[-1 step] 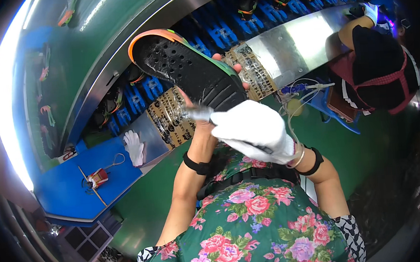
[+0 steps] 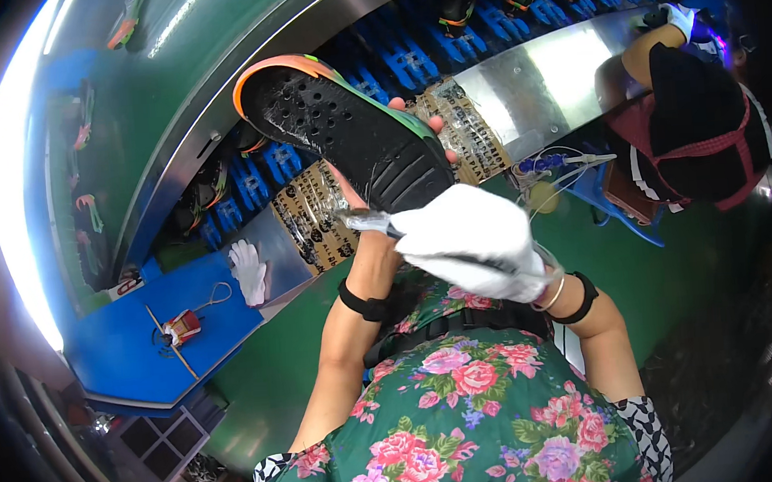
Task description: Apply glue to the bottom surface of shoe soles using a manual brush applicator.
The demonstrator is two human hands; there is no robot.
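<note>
A black shoe sole (image 2: 305,112) with an orange and green rim is tilted in front of me, its hole-dotted and ridged face toward me. My bare left hand (image 2: 436,125) grips it from beneath; fingertips show past its right edge and the thumb lies along the left. In a white glove, my right hand (image 2: 471,239) closes around a small brush (image 2: 369,222) with a dark tip. The brush sits just off the sole's near end, above my left wrist; whether it touches the sole I cannot tell.
Past the sole, a metal ledge (image 2: 527,83) carries cardboard patches under tape. Behind it runs a row of blue racks (image 2: 409,60) with shoe parts. At left, a blue table (image 2: 134,348) holds a red item and a stick; a white glove (image 2: 248,273) lies nearby. A co-worker (image 2: 696,130) sits at right.
My right hand and the brush have shifted slightly toward me. The sole and my left hand stay almost where they were.
</note>
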